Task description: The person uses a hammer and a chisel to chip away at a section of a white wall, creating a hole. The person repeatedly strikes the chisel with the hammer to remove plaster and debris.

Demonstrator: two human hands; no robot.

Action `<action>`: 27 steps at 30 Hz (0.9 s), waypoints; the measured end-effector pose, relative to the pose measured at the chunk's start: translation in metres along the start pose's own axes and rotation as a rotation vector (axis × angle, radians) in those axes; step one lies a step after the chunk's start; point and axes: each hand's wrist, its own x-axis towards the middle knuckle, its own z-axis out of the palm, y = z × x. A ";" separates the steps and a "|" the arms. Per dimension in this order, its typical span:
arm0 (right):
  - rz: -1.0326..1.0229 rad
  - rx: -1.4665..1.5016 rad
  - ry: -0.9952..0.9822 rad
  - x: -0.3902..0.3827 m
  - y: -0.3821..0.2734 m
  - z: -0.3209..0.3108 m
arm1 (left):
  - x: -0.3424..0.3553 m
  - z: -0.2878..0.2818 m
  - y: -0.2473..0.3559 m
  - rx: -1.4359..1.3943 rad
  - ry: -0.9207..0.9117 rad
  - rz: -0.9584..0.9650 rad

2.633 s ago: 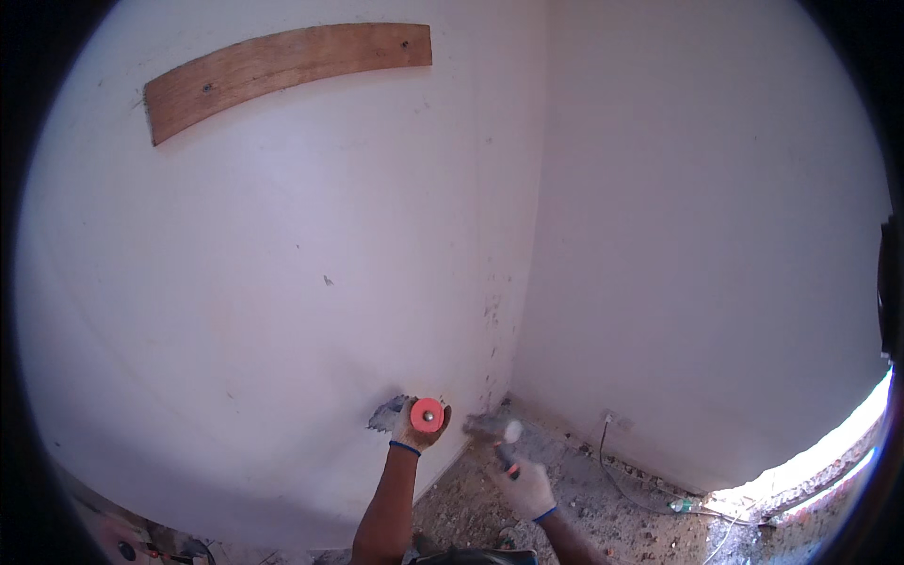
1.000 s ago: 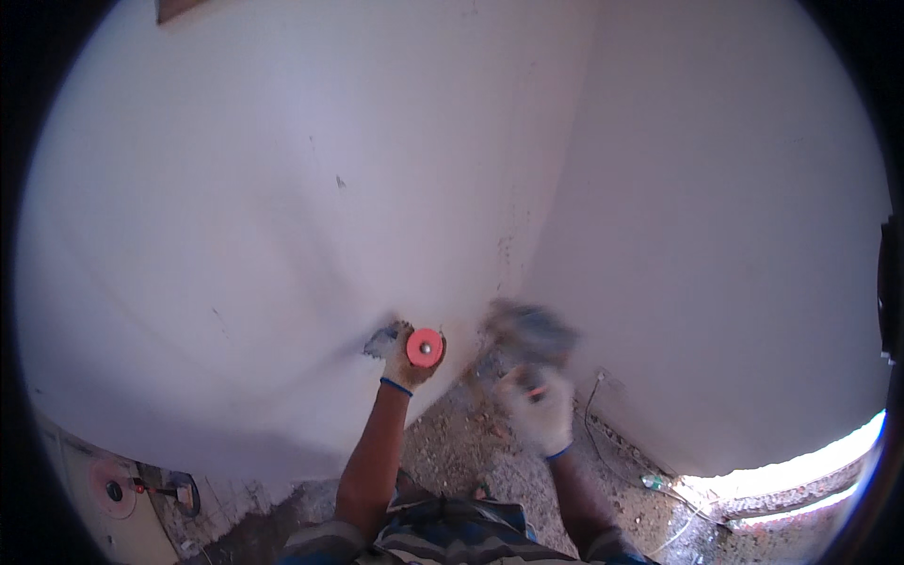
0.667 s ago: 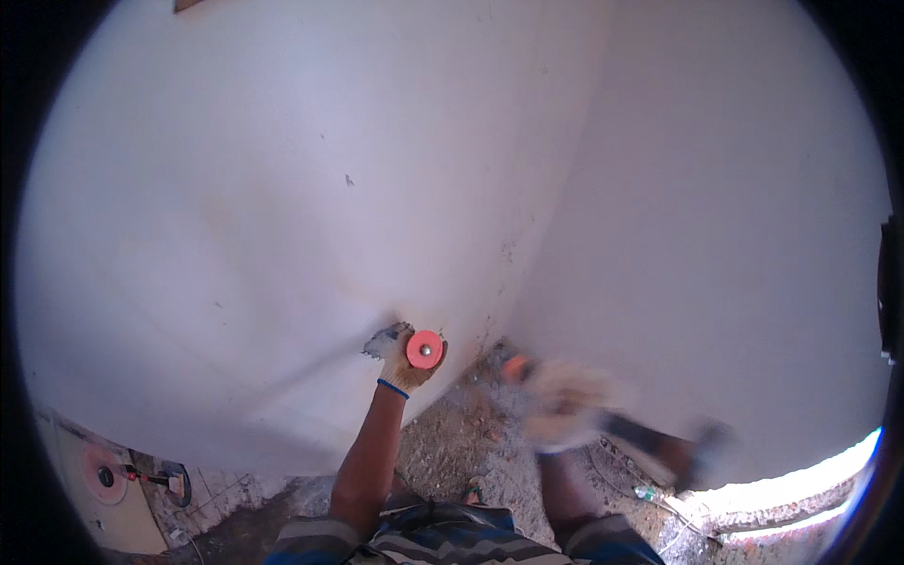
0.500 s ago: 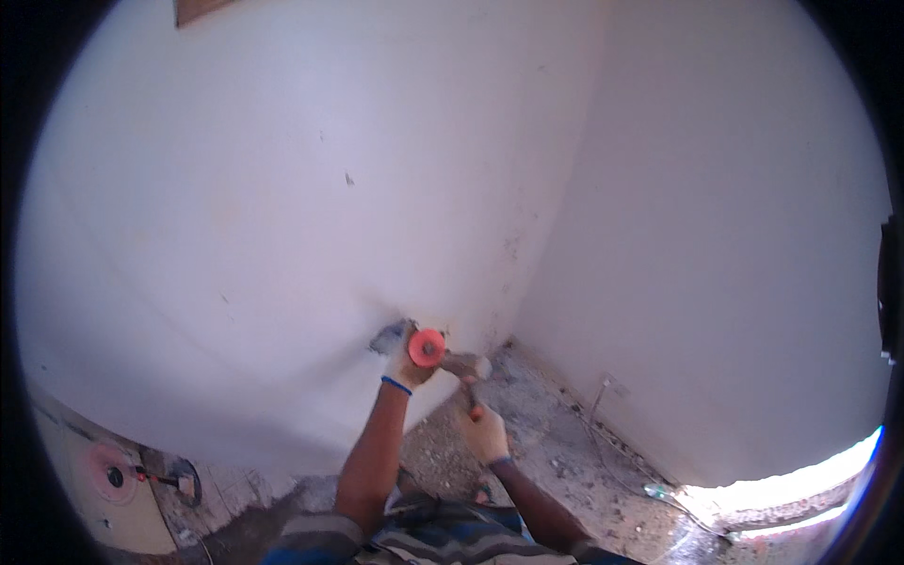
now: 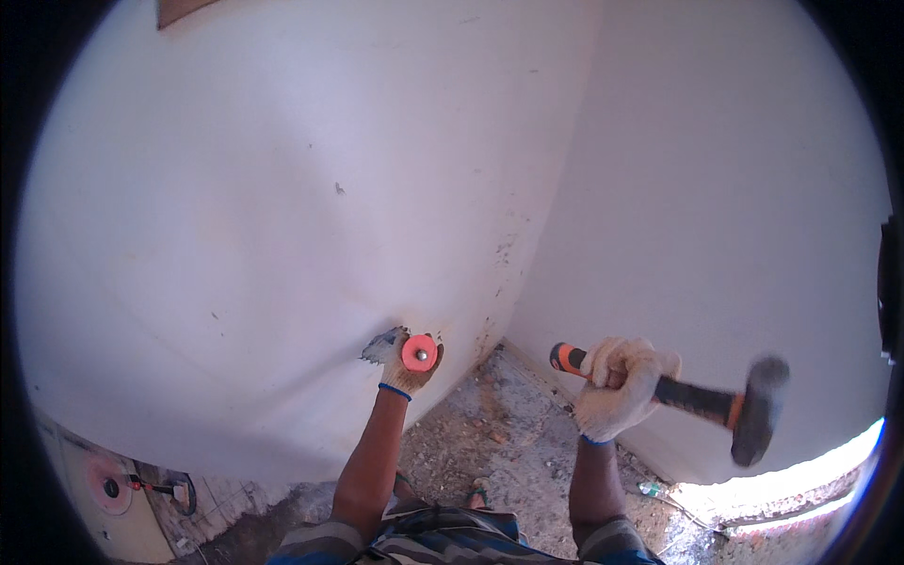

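Fingers of the left hand [image 5: 399,377], in a pale knitted glove with a blue cuff, are closed around a tool with a round red guard [image 5: 420,354]. A rounded metal end shows at the centre of the guard; the shaft behind it is hidden. This tool is located low on the left-hand wall [image 5: 245,245], its guard facing the camera. Whether its tip touches the wall cannot be determined.

Fingers of the right hand [image 5: 629,388], gloved likewise, are wrapped around the black-and-orange handle of a hammer [image 5: 699,399]. The butt protrudes on the left of the fist; the dark head, slightly blurred, lies to the right, well apart from the red guard and in front of the right-hand wall [image 5: 706,207].

Immediately left of the left hand, a ragged grey patch [image 5: 380,347] interrupts the white finish. Dark marks run near the corner between the walls.

Below, the floor [image 5: 523,438] carries loose debris. The person's striped shirt [image 5: 443,541] and a sandalled foot [image 5: 478,492] are visible at the lower edge. Further out: a pink disc [image 5: 94,485] at lower left, a brown board [image 5: 184,10] at upper left, and a bright opening [image 5: 796,463] at lower right.
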 end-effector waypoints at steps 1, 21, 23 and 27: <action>0.009 0.080 -0.065 -0.009 0.010 0.002 | 0.001 -0.001 0.001 -0.129 0.029 -0.054; 1.345 -1.293 -0.364 -0.228 0.015 -0.278 | 0.000 -0.047 0.011 1.598 -0.286 0.639; 1.280 -1.365 -0.420 -0.227 -0.006 -0.293 | -0.003 -0.048 0.016 1.516 -0.314 0.645; 1.508 -1.281 -0.098 -0.227 -0.042 -0.306 | 0.013 -0.026 0.030 1.217 -0.229 0.378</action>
